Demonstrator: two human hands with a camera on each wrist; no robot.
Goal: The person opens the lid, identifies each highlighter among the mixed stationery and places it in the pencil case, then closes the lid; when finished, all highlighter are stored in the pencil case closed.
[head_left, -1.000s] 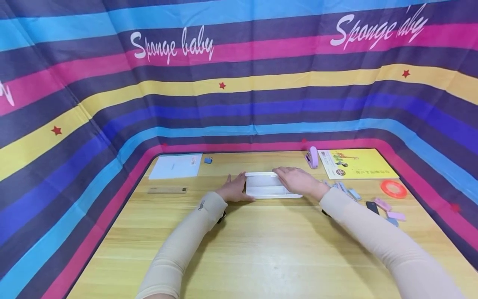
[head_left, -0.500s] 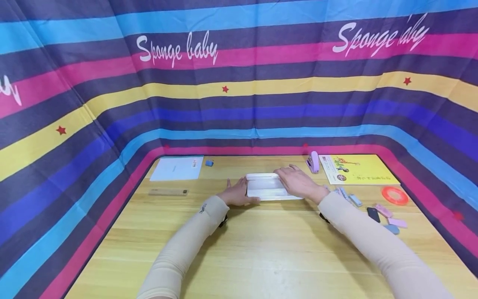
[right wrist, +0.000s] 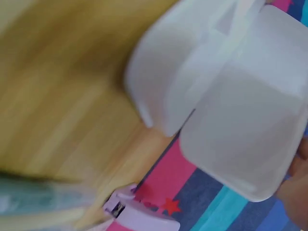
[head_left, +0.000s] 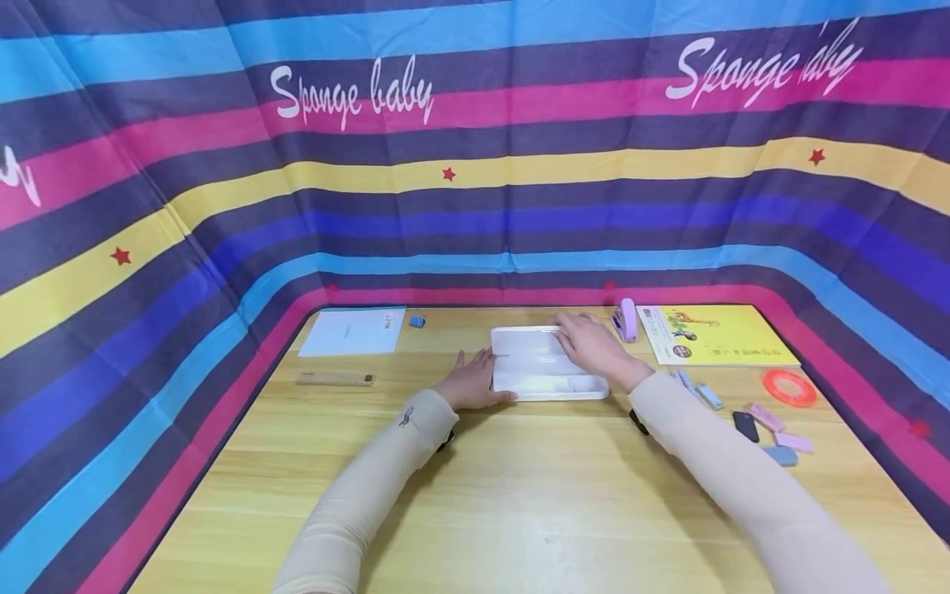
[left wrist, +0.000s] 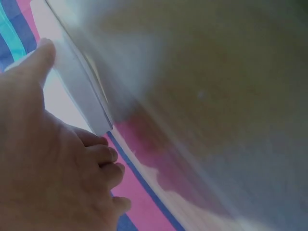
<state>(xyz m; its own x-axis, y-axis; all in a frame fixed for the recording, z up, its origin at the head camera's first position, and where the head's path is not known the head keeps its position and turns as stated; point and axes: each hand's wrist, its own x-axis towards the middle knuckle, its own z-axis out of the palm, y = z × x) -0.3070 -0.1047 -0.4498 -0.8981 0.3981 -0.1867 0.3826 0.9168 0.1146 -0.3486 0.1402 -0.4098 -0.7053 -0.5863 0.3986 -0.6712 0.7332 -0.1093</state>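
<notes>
In the head view a white plastic pencil case (head_left: 549, 386) with a hinged lid (head_left: 519, 340) lies open at the middle of the table, its lid raised at the back. My left hand (head_left: 469, 384) grips the case's left end, thumb at the front and fingers behind; in the left wrist view the thumb lies along its white wall (left wrist: 79, 82). My right hand (head_left: 594, 346) holds the lid's right edge, its fingers partly hidden. Seen from the right wrist, the lid (right wrist: 240, 130) stands up from the base (right wrist: 163, 77), with fingertips (right wrist: 294, 192) at its outer edge. The inside shows only white plastic.
A purple stapler (head_left: 628, 320) and a yellow book (head_left: 731, 334) lie behind the right hand. An orange ring (head_left: 789, 388), a black eraser-like block (head_left: 745, 426) and several small blocks lie rightward. At left are a white notebook (head_left: 349, 330), ruler (head_left: 336, 379) and small blue object (head_left: 417, 321).
The lid has swung further up and back, so more of the white inside shows. My right hand has risen slightly with it; my left hand stays at the left end.
</notes>
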